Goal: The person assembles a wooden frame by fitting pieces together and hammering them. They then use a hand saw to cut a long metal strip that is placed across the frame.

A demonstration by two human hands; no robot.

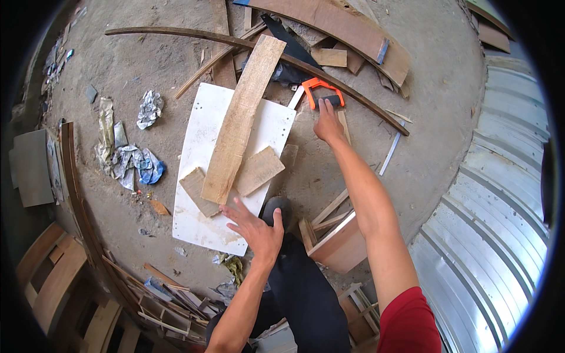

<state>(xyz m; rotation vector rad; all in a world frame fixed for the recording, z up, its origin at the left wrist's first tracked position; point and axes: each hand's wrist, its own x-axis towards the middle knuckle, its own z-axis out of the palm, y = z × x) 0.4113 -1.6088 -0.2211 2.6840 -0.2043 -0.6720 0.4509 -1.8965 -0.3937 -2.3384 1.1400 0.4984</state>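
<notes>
the two hands are well apart. the left hand (259,232) is open and holds nothing, its fingers spread and pointing forward over the near part of a white panel (194,141). just ahead of those fingertips is the near end of a long rough-sawn plank (244,120), which slants away over the panel; whether the fingertips touch it, i cannot tell. one short wooden block (194,187) lies partly under the plank, ahead and to the left of the left hand; a second short block (262,170) sits against the plank's right edge, straight ahead of that hand.

the right hand (329,125) is stretched farther forward, its fingertips at the black grip of an orange-and-black saw handle (310,89); whether they close around it, i cannot tell. a dark wooden strip (359,93) passes just beyond the right hand, and a curved plywood piece (353,35) lies farther off past it. below the right hand, beside the forearm, stands a small wooden frame (341,244). crumpled wrappers (126,159) lie well to the left of the left hand, and ribbed metal sheeting (482,212) lies well to the right of the right hand.
</notes>
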